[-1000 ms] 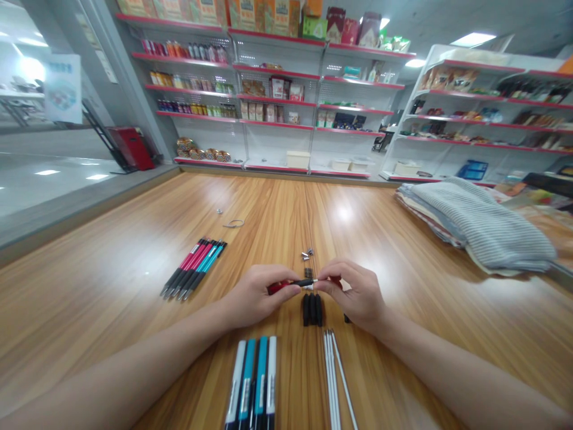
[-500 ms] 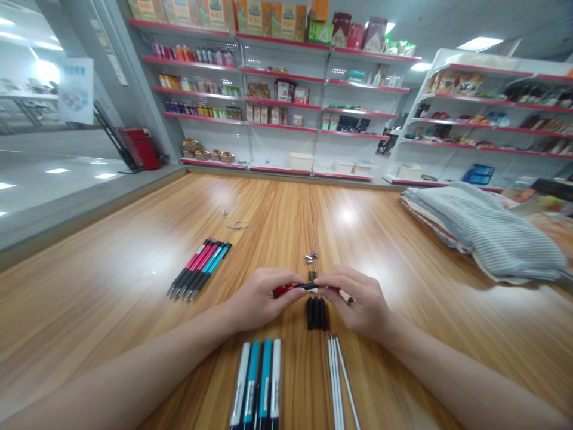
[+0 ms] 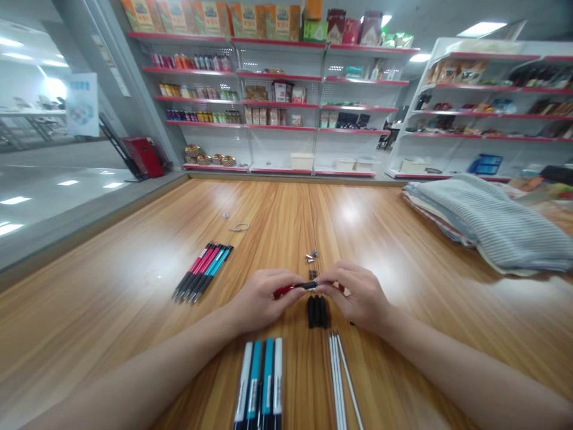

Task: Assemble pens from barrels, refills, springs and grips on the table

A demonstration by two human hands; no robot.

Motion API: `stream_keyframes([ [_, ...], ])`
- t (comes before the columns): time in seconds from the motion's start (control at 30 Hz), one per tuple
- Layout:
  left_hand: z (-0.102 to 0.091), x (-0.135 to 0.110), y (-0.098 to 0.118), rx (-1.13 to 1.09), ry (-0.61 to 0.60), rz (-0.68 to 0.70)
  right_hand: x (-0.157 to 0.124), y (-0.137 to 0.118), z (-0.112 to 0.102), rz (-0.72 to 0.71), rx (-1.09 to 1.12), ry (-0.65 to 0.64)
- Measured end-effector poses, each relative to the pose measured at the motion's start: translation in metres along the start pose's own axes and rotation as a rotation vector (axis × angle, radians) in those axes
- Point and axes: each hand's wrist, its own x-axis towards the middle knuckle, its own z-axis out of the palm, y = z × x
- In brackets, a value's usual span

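My left hand (image 3: 262, 298) is closed around the red barrel of a pen (image 3: 295, 288), held level just above the wooden table (image 3: 111, 298). My right hand (image 3: 358, 294) pinches the pen's black front end from the right. Directly under the pen lie three black grip sleeves (image 3: 317, 311). Thin white refills (image 3: 342, 382) lie near my right forearm. Several white and blue pen barrels (image 3: 262, 388) lie near my left forearm. A few small metal tips (image 3: 311, 257) sit just beyond the hands.
Several assembled red and blue pens (image 3: 203, 270) lie in a row to the left. A wire ring (image 3: 239, 227) and a small metal piece lie farther back. Folded striped cloth (image 3: 487, 224) is stacked at the right. Store shelves (image 3: 277, 107) stand beyond the table.
My right hand has slid the black part further along the pen toward my left hand; the white refill tip seen earlier between the hands no longer shows. The view shifted slightly.
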Motion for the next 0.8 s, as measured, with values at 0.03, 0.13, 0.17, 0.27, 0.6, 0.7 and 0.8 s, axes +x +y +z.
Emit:
stream_keyframes([
  [0.03, 0.0, 0.0, 0.0, 0.013, -0.002, 0.002, 0.0, 0.001, 0.0, -0.011, -0.013, -0.015],
  [0.13, -0.001, 0.0, 0.0, 0.035, -0.02, 0.005, 0.0, 0.002, 0.0, -0.044, -0.035, -0.039],
  [0.17, -0.001, 0.0, -0.001, 0.038, -0.027, 0.002, 0.0, 0.003, 0.0, -0.053, -0.039, -0.046],
  [0.27, -0.001, 0.001, -0.001, 0.043, -0.035, -0.006, 0.0, 0.004, -0.001, -0.07, -0.049, -0.082],
  [0.6, 0.0, -0.004, -0.005, 0.058, -0.022, 0.034, 0.005, -0.005, -0.007, -0.166, -0.208, -0.173],
  [0.7, 0.0, -0.006, -0.009, 0.069, -0.009, 0.04, 0.008, -0.009, -0.006, -0.208, -0.262, -0.182],
  [0.8, 0.0, -0.007, -0.01, 0.076, 0.007, 0.042, 0.01, -0.008, -0.004, -0.245, -0.308, -0.178],
])
